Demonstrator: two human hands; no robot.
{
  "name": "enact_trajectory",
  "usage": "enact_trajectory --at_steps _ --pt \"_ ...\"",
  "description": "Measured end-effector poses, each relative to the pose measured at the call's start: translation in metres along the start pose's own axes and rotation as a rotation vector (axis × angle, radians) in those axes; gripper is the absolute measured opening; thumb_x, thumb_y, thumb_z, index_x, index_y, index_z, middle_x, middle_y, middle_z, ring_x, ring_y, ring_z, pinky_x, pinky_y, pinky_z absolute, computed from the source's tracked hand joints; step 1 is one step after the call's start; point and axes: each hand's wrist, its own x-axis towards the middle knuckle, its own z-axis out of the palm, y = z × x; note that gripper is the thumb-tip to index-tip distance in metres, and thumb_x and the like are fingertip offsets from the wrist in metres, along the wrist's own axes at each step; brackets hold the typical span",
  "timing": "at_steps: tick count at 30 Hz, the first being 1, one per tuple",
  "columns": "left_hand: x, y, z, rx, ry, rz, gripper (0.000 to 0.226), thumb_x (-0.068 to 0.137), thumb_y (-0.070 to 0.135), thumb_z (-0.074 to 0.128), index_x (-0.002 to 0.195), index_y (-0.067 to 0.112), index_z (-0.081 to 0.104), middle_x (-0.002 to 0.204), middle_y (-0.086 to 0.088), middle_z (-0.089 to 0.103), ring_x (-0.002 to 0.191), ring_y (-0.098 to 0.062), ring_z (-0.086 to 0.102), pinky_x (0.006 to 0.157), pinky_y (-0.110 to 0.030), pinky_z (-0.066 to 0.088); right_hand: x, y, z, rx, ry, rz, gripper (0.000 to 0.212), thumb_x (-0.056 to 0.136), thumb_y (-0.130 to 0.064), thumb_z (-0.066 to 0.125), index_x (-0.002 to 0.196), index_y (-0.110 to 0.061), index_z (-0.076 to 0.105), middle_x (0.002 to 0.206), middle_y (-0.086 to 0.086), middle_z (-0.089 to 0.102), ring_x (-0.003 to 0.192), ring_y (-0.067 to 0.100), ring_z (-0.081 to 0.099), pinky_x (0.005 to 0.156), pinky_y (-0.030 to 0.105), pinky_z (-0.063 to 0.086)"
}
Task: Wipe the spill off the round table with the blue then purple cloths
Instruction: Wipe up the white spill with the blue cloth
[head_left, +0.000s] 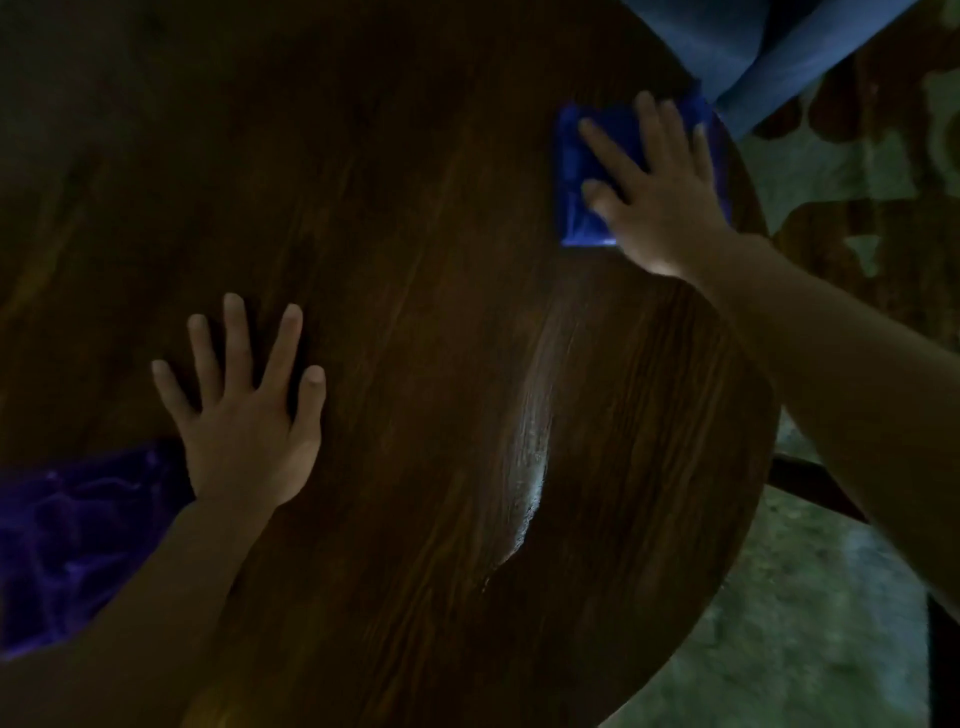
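Observation:
The dark wooden round table (415, 260) fills most of the view. A folded blue cloth (576, 171) lies near its far right edge, and my right hand (660, 202) presses flat on it with fingers spread. A pale wet streak (532, 447) glistens on the wood in the right-centre, nearer to me than the cloth. My left hand (244, 415) rests flat on the bare wood with fingers apart, holding nothing. The purple cloth (78, 540) lies crumpled at the left edge, just beside my left wrist and partly hidden by my forearm.
A blue fabric-covered object (769, 52) stands beyond the table's far right edge. A patterned floor (831, 571) shows on the right, with a dark table leg or bar (815, 488) under the rim. The scene is dim.

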Motion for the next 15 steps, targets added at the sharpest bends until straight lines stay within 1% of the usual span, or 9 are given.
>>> enact_trajectory --at_steps 2,4,5,7,9,12,13,14,15 --pt "0.000 -0.001 0.001 0.009 0.010 0.003 0.065 0.101 0.065 0.006 0.162 0.044 -0.004 0.173 -0.003 -0.010 0.159 -0.032 -0.011 0.122 -0.066 -0.004 -0.008 -0.004 0.007 0.031 -0.004 0.106 0.068 0.100 -0.070 0.008 0.163 -0.048 -0.005 0.174 0.010 -0.015 0.159 0.033 -0.013 0.127 0.058 -0.006" --pt "0.000 -0.001 0.000 0.008 0.010 0.002 0.064 0.102 0.064 0.007 0.162 0.044 -0.004 0.173 -0.003 -0.011 0.159 -0.032 -0.012 0.123 -0.066 -0.005 -0.046 -0.036 0.015 0.034 -0.001 0.067 0.066 0.102 -0.067 0.008 0.163 -0.046 -0.005 0.173 0.010 -0.016 0.159 0.034 -0.014 0.127 0.060 -0.003" --pt "0.000 0.000 -0.001 0.000 0.007 0.000 0.064 0.102 0.064 0.007 0.162 0.045 -0.004 0.173 -0.003 -0.012 0.159 -0.031 -0.012 0.123 -0.066 -0.005 -0.076 -0.055 0.022 0.017 0.006 -0.012 0.064 0.104 -0.064 0.011 0.164 -0.046 -0.004 0.173 0.011 -0.015 0.159 0.036 -0.013 0.127 0.061 -0.002" --pt "-0.001 0.001 -0.002 -0.009 0.007 -0.002 0.064 0.102 0.064 0.007 0.161 0.045 -0.005 0.173 -0.003 -0.013 0.158 -0.031 -0.013 0.123 -0.066 -0.006 -0.153 -0.094 0.039 0.011 -0.045 -0.334 0.064 0.105 -0.060 0.021 0.164 -0.046 0.001 0.173 0.013 -0.014 0.158 0.038 -0.015 0.126 0.063 -0.005" --pt "0.000 0.002 -0.002 -0.007 0.002 -0.001 0.064 0.101 0.065 0.007 0.161 0.045 -0.006 0.173 -0.003 -0.013 0.158 -0.031 -0.013 0.122 -0.066 -0.005 -0.227 -0.123 0.059 0.022 -0.145 -0.695 0.064 0.106 -0.058 0.033 0.164 -0.047 0.009 0.174 0.011 -0.010 0.159 0.036 -0.015 0.124 0.058 -0.015" --pt "-0.001 0.002 -0.001 -0.005 0.003 -0.008 0.064 0.102 0.065 0.007 0.161 0.045 -0.006 0.173 -0.003 -0.012 0.158 -0.031 -0.013 0.122 -0.067 -0.005 -0.238 -0.118 0.072 -0.042 -0.236 -1.022 0.065 0.105 -0.060 0.040 0.163 -0.048 0.015 0.174 0.006 -0.007 0.158 0.030 -0.015 0.123 0.053 -0.022" --pt "-0.001 0.002 -0.001 -0.002 0.006 -0.011 0.064 0.102 0.065 0.007 0.161 0.045 -0.005 0.173 -0.003 -0.013 0.158 -0.031 -0.013 0.122 -0.066 -0.005 -0.218 -0.109 0.066 -0.046 -0.222 -1.044 0.065 0.104 -0.060 0.040 0.163 -0.049 0.014 0.175 0.005 -0.006 0.159 0.030 -0.014 0.124 0.054 -0.020" --pt "-0.001 0.002 0.000 -0.002 0.006 -0.008 0.064 0.102 0.064 0.007 0.161 0.045 -0.005 0.173 -0.003 -0.013 0.158 -0.031 -0.013 0.122 -0.066 -0.005 -0.191 -0.098 0.058 -0.036 -0.190 -0.967 0.065 0.103 -0.059 0.039 0.162 -0.051 0.013 0.175 0.005 -0.005 0.159 0.032 -0.012 0.125 0.056 -0.014" --pt "-0.001 0.002 0.001 -0.005 0.009 -0.002 0.063 0.102 0.064 0.007 0.161 0.045 -0.005 0.173 -0.003 -0.012 0.158 -0.031 -0.013 0.122 -0.066 -0.005 -0.162 -0.084 0.049 0.021 -0.128 -0.793 0.064 0.103 -0.058 0.039 0.162 -0.051 0.015 0.175 0.005 -0.002 0.160 0.034 -0.006 0.127 0.058 -0.006"
